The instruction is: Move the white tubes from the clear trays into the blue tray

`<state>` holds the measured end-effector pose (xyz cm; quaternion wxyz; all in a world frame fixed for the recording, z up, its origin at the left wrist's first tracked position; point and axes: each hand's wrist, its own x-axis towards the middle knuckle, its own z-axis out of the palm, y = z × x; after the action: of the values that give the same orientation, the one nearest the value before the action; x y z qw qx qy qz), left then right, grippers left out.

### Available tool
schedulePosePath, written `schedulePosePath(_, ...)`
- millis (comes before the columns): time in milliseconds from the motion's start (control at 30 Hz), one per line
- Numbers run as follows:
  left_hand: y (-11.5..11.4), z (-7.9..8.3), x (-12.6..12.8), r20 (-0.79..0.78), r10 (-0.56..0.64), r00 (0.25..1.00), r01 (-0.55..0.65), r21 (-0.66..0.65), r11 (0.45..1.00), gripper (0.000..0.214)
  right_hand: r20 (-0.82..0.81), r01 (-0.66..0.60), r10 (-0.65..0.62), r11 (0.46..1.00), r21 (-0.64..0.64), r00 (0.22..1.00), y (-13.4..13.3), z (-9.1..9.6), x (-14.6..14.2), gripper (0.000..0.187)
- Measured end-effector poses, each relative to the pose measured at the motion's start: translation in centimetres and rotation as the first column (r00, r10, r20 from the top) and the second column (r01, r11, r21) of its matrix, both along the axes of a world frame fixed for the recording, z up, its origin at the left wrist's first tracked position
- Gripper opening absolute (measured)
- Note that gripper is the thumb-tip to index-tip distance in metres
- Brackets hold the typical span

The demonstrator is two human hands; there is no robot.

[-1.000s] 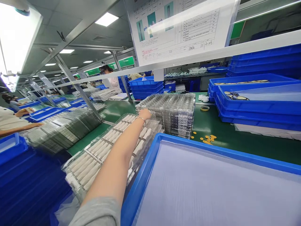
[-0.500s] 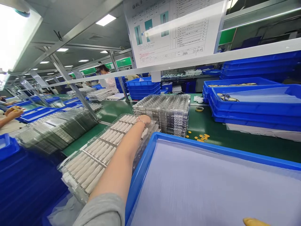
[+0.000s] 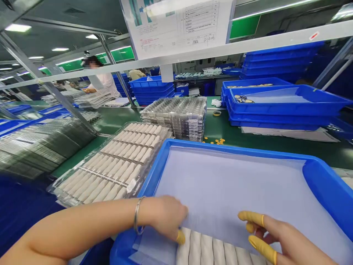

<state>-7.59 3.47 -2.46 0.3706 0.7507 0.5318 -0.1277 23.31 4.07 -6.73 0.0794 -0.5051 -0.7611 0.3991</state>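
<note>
Pale lilac sheeting (image 3: 226, 184) lay inside a blue plastic tray (image 3: 220, 145), and both hands worked at its near edge, well apart. The left hand (image 3: 165, 217), with a metal bangle (image 3: 136, 215) on its wrist, was curled around the edge and appeared to pinch it, though the thumb was hidden. The right hand (image 3: 275, 235) had its yellow finger cots (image 3: 261, 248) spread at the same edge; whether it gripped or only steadied the sheeting, I cannot tell. Rows of white padded rolls (image 3: 209, 252) showed just below the edge, between the hands. Holding the edge at two spaced points seemed the sound way to keep the sheeting flat and uncreased. Left of the left hand, a clear blister tray (image 3: 110, 165) of similar white rolls sat on the green counter (image 3: 234, 136). Ahead of the hands stood a stack of clear blister trays (image 3: 173, 117), with small gold discs (image 3: 217, 141) just beside it.
</note>
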Motion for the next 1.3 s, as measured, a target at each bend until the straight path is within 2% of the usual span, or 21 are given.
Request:
schedulePosePath(100, -3.9, -1.8, 0.3, 0.033, 0.048, 0.998, -0.045, -0.068, 0.997, 0.041, 0.04, -0.054, 0.055, 0.998, -0.039, 0.998, -0.9, 1.7, -1.1, 0.048)
schedulePosePath(233, -5.5, -3.0, 0.0, 0.173, 0.204, 0.963, -0.193, -0.08, 0.978, 0.039, 0.018, -0.101, 0.102, 0.994, -0.041, 0.995, -1.6, 2.0, -1.2, 0.04)
schedulePosePath(367, -5.1, -3.6, -0.1, 0.331, 0.363, 0.871, -0.342, -0.123, 0.932, 0.019, -0.018, -0.132, 0.132, 0.991, -0.024, 0.991, -1.8, 1.7, -1.2, 0.033)
schedulePosePath(500, -2.4, -2.3, 0.5, 0.546, 0.489, 0.68, -0.42, -0.256, 0.871, 0.017, -0.072, -0.115, 0.11, 0.99, -0.076, 0.991, -1.8, 2.6, -1.5, 0.034)
schedulePosePath(567, -1.0, -0.9, 1.3, 0.659, 0.495, 0.567, -0.387, -0.318, 0.866, 0.021, -0.166, -0.101, 0.073, 0.981, -0.168, 0.983, -1.7, 3.4, -1.8, 0.033)
schedulePosePath(633, -0.1, 0.4, 2.5, 0.757, 0.468, 0.456, -0.317, -0.354, 0.88, 0.024, -0.369, -0.159, 0.023, 0.927, -0.341, 0.929, -1.8, 4.2, -2.2, 0.033)
schedulePosePath(667, 0.1, 1.0, 3.2, 0.8, 0.446, 0.402, -0.274, -0.359, 0.892, 0.025, -0.492, -0.224, -0.023, 0.872, -0.436, 0.87, -1.9, 4.5, -2.4, 0.034)
schedulePosePath(733, 0.2, 1.7, 4.4, 0.868, 0.396, 0.3, -0.184, -0.354, 0.917, 0.027, -0.679, -0.375, -0.179, 0.721, -0.583, 0.712, -2.3, 4.8, -2.9, 0.04)
schedulePosePath(800, 0.1, 1.7, 5.4, 0.91, 0.357, 0.213, -0.1, -0.343, 0.934, 0.028, -0.728, -0.457, -0.346, 0.6, -0.657, 0.592, -2.8, 4.7, -3.4, 0.04)
schedulePosePath(833, 0.0, 1.6, 5.7, 0.922, 0.344, 0.177, -0.072, -0.337, 0.939, 0.027, -0.727, -0.468, -0.404, 0.571, -0.675, 0.556, -3.0, 4.6, -3.6, 0.038)
schedulePosePath(867, -0.1, 1.4, 5.9, 0.931, 0.335, 0.148, -0.055, -0.33, 0.942, 0.025, -0.723, -0.465, -0.439, 0.562, -0.684, 0.534, -3.1, 4.5, -3.8, 0.037)
schedulePosePath(933, -0.3, 1.0, 6.1, 0.942, 0.319, 0.107, -0.047, -0.316, 0.948, 0.016, -0.715, -0.431, -0.459, 0.582, -0.69, 0.527, -3.3, 4.3, -3.9, 0.039)
schedulePosePath(1000, -0.5, 0.6, 6.1, 0.947, 0.311, 0.081, -0.054, -0.307, 0.95, 0.009, -0.687, -0.383, -0.464, 0.591, -0.71, 0.56, -3.3, 4.1, -4.0, 0.046)
schedulePosePath(1133, -1.1, 0.3, 6.3, 0.946, 0.32, 0.041, -0.05, -0.318, 0.947, 0.012, -0.623, -0.316, -0.506, 0.566, -0.762, 0.597, -3.9, 3.5, -4.1, 0.052)
schedulePosePath(1300, -1.1, 0.0, 6.5, 0.898, 0.44, 0.008, -0.064, -0.439, 0.896, 0.014, -0.622, -0.314, -0.505, 0.567, -0.762, 0.598, -4.7, 3.2, -4.3, 0.049)
